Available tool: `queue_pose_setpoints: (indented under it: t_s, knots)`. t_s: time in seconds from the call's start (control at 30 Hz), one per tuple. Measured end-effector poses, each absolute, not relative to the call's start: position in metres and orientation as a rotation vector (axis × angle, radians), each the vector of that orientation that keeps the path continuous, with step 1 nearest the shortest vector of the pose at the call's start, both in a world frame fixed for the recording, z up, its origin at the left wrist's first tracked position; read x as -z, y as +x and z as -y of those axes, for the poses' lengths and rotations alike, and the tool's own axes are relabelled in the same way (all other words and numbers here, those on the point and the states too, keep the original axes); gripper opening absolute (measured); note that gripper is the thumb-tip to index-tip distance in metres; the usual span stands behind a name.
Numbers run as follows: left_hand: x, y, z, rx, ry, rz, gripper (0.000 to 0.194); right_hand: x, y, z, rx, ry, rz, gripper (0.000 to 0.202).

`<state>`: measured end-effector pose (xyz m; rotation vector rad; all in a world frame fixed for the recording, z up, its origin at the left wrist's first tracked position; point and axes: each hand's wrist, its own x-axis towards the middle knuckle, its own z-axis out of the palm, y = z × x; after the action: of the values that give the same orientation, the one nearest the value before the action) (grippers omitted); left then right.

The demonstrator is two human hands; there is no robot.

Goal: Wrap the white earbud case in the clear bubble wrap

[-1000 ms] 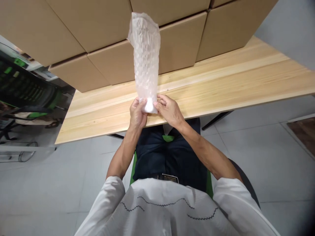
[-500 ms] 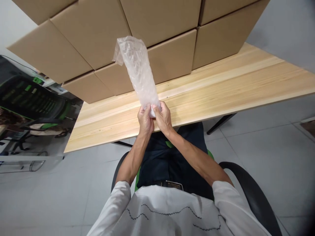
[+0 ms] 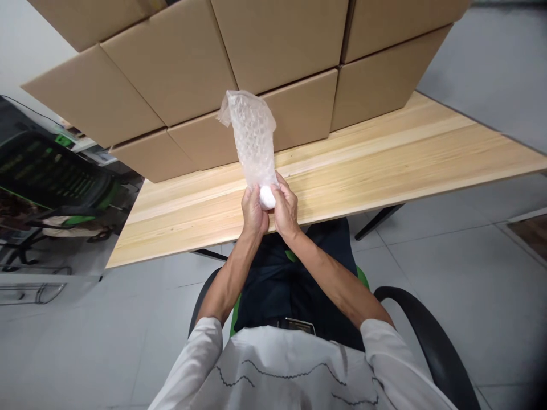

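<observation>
Bubble wrap (image 3: 253, 136) held upright above near edge of surface (image 3: 384, 154), a loose tube, top end crumpled and leaning slightly left. Small white object (image 3: 267, 197) at bottom end, partly wrapped, showing between both hands. Left hand (image 3: 253, 212) closed on lower left of wrap, fingers curled round it. Right hand (image 3: 285, 207) closed on lower right, thumb and fingers pressed against wrap and white object. Both grips narrow, pinching wrap; hands touching or just beside each other. All held over near edge of surface, not resting on it. Pale wood surface, running from near left to far right. Stack of cardboard boxes (image 3: 273, 62) on far side, behind wrap, filling top of view. Dark lap below hands, white sleeves nearest. Black chair arm (image 3: 423, 336) at near right. Green-and-black chair (image 3: 55, 182) at far left, beyond surface end. Grey tiled floor (image 3: 448, 256) under all.
</observation>
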<state>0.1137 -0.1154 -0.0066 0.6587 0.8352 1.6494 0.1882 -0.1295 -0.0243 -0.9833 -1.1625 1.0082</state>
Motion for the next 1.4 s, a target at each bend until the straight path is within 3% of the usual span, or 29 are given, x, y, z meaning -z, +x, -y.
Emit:
queue_pose_setpoints:
  t_s: [0.23,0.47,0.77,1.0,1.23,1.4]
  knots:
    - [0.005,0.113,0.108,-1.693,0.719,-0.993,0.051,0.022,0.183,0.134,-1.08,-0.936,1.018,0.055]
    - [-0.004,0.094,0.096,-1.635,0.984,-1.181,0.058,0.018,0.189,0.136,-1.383,-0.748,0.872,0.034]
    - [-0.027,0.067,0.077,-1.4,1.342,-1.22,0.043,0.005,0.214,0.118,-1.56,-0.641,0.611,0.049]
    - [-0.034,0.049,0.064,-1.138,1.652,-1.298,0.051,0.004,0.244,0.083,-1.325,-0.567,0.357,0.049]
    - [-0.035,0.035,0.054,-0.931,1.712,-1.348,0.053,0.013,0.317,0.061,-0.928,-0.806,0.458,0.038]
    - [-0.039,0.025,0.042,-0.746,1.895,-1.405,0.047,0.018,0.367,0.07,-0.943,-0.956,0.638,0.024]
